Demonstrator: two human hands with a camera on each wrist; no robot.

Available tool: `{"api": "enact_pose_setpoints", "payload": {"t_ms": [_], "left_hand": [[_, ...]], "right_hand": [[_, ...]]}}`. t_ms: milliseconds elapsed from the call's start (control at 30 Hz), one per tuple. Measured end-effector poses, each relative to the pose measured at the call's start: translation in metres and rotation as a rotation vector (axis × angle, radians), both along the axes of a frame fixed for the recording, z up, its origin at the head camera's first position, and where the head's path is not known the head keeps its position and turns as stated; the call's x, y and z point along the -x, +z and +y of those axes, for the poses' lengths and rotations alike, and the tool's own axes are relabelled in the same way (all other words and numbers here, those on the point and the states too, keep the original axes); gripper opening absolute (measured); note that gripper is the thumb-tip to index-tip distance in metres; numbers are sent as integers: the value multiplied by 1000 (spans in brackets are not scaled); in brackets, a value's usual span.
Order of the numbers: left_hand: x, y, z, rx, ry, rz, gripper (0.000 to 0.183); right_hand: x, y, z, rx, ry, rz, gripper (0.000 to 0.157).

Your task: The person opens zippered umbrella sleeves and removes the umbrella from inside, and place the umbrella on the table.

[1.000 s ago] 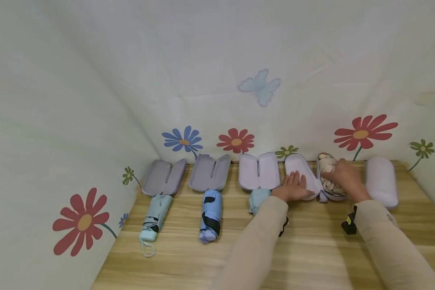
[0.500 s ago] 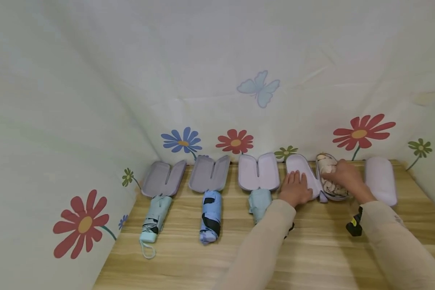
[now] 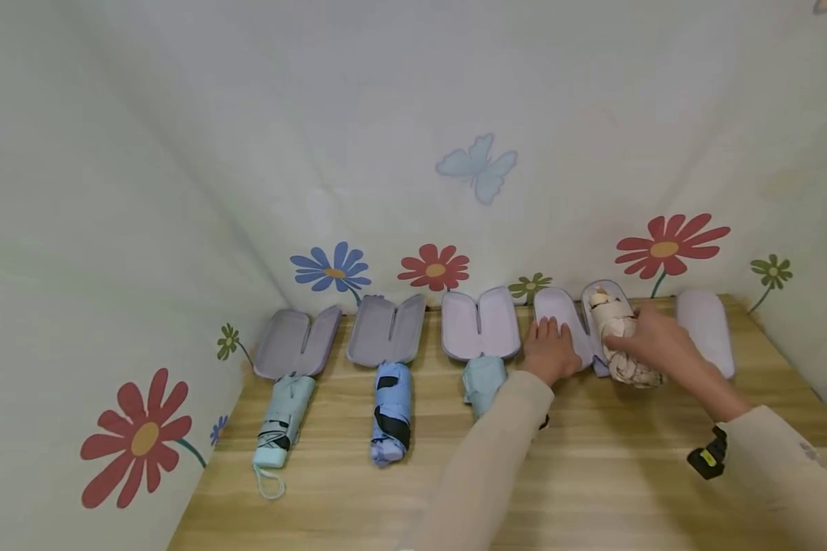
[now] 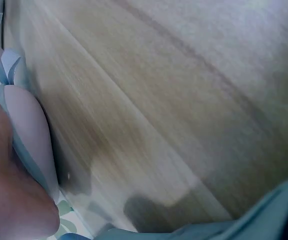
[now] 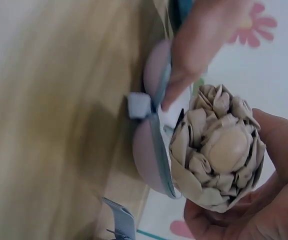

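Observation:
My right hand (image 3: 661, 346) grips a cream folded umbrella (image 3: 616, 325) with dark line patterns, at the right half of an open lilac zip case (image 3: 596, 288). In the right wrist view the umbrella's round end (image 5: 226, 147) faces the camera, raised above the case rim, fingers and thumb around its side. My left hand (image 3: 551, 350) lies with extended fingers on the case's left half. The left wrist view catches only part of that hand (image 4: 14, 185) over the padded lilac shell (image 4: 31, 120).
Three open cases stand left along the wall: two greyish (image 3: 286, 344), (image 3: 379, 333) and one lilac (image 3: 463, 333). Before them lie a mint umbrella (image 3: 286, 413), a blue umbrella (image 3: 391, 421) and a teal umbrella (image 3: 485, 383), partly behind my left sleeve. A closed lilac case (image 3: 706, 329) sits far right.
The cream umbrella has come up out of the case's right half, its near end now past the rim, in my right hand. My left hand stays on the other half, and the view has shifted slightly.

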State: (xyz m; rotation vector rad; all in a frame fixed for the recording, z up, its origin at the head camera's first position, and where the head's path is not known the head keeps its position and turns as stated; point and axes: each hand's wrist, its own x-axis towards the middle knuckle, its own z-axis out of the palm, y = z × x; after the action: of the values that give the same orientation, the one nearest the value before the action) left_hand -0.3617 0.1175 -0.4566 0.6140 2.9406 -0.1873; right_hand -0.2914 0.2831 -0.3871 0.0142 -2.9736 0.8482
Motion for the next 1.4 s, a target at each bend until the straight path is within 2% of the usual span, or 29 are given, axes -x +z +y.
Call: {"api": "enact_pose_setpoints", "payload": {"t_ms": [100,167,233,300,367,467,700,767,833,933,1067,1400], "left_hand": [[0,4,-2,-30,-6,-2,63],[2,-2,1,-36,1,-3,64],[1,-2,0,-47,-6,-15,64],[1,0,0,-53,-5,-23,64],[-1,5,-3,-60,-4,-24,63],[-2,11,-5,-66,5,-12,63],[-3,1,-3,-86,25,-57,62],[-3,3,-4,-76,19,-64,64],[0,4,-5,-62,14,-59,65],[10,-1,-3,-58,14,-40,65],[19,-10,-1,-62,12,-53,65],[28,-21,3,-11,31,-118,68]], "right_hand": [[-25,-3,-7,15,22,-57,87],[-42,-8,-10,3,40,-102,90],[-57,-16,-14,-18,62,-144,97],[-68,-25,-19,-42,104,-186,102],[-73,-34,-25,-51,141,-214,99],[-73,-43,-32,-57,150,-214,90],[-66,-51,-34,-67,110,-176,87],[-65,-51,-34,-58,117,-172,86],[-64,-51,-34,-52,124,-161,88],[-62,-49,-34,-45,128,-152,89],[-62,-46,-35,-40,129,-156,88],[-63,-45,-38,-45,134,-171,86]]}}
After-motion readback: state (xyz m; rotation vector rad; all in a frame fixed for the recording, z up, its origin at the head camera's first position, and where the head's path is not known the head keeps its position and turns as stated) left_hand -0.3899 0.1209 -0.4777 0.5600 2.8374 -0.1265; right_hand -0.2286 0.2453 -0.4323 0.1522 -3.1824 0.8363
